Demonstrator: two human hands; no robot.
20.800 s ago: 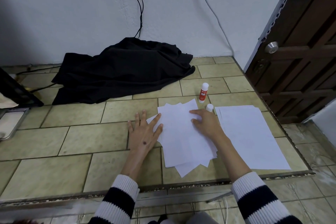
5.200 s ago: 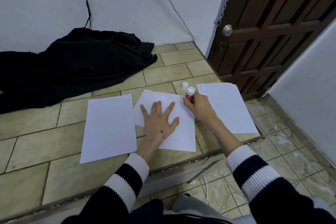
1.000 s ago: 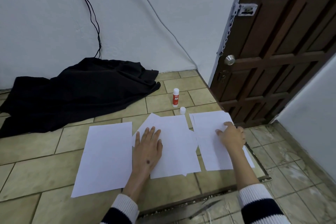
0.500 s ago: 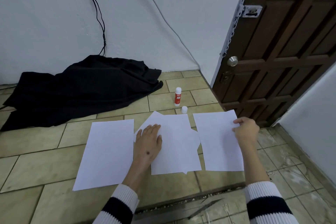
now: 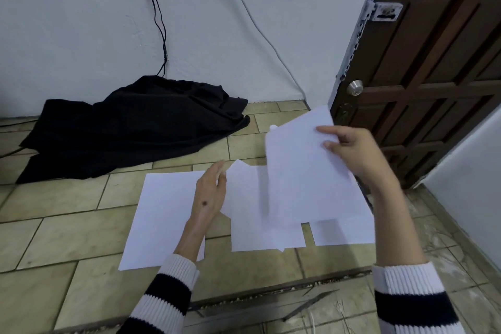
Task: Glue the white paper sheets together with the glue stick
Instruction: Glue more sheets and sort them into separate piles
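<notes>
My right hand point(image 5: 355, 156) pinches the upper right edge of a white paper sheet point(image 5: 303, 171) and holds it raised and tilted above the tiled floor. Beneath it lies the middle stack of white sheets point(image 5: 249, 211), and more white paper point(image 5: 344, 230) shows at the right. A separate single sheet point(image 5: 165, 211) lies flat to the left. My left hand point(image 5: 210, 192) rests with fingers nearly straight at the left edge of the middle stack. The glue stick is almost hidden behind the raised sheet; only its white top point(image 5: 273, 127) peeks out.
A black cloth point(image 5: 130, 127) is heaped against the white wall at the back left, with cables point(image 5: 160, 22) running down to it. A brown wooden door point(image 5: 433, 62) stands at the right. The tiled platform's front edge point(image 5: 271, 290) drops to a lower floor.
My right hand has lifted the top sheet off the right pile and swung it up and leftward over the middle stack. The left hand has tipped up toward the stack's left edge.
</notes>
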